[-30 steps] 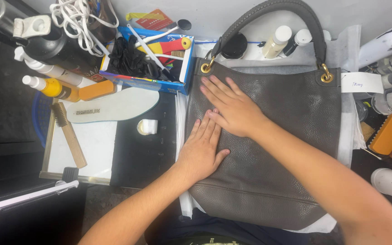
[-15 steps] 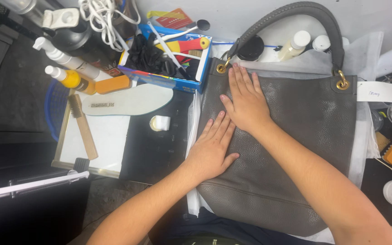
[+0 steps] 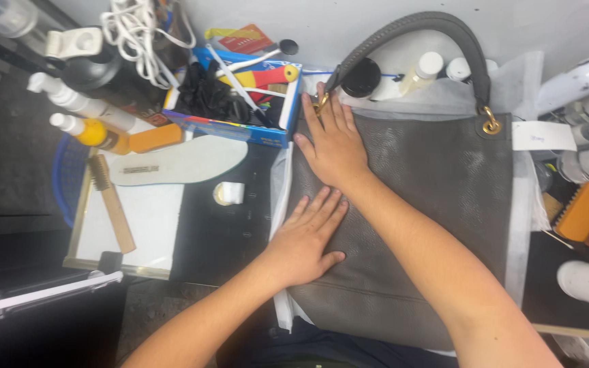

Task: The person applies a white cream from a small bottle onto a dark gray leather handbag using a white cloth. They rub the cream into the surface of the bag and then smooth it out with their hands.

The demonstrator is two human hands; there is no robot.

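Note:
A grey leather handbag (image 3: pixel 438 204) lies flat on clear plastic sheeting, its curved handle (image 3: pixel 438 27) arching away from me with gold rings at both ends. My left hand (image 3: pixel 306 240) rests palm down on the bag's left edge, fingers spread. My right hand (image 3: pixel 333 140) lies flat on the bag's upper left corner, fingertips reaching the gold ring (image 3: pixel 320 103) there. Neither hand holds anything.
Left of the bag are a white shoe insole (image 3: pixel 178 163), a wooden brush (image 3: pixel 112 203), a small tape roll (image 3: pixel 228 193), squeeze bottles (image 3: pixel 90 129) and a blue box of tools (image 3: pixel 236 95). Bottles (image 3: pixel 425 68) stand behind the bag. An orange brush (image 3: pixel 585 210) lies at right.
My right hand has slid up the bag toward its upper left corner and the ring. My left hand has stayed on the left edge. The view has shifted slightly.

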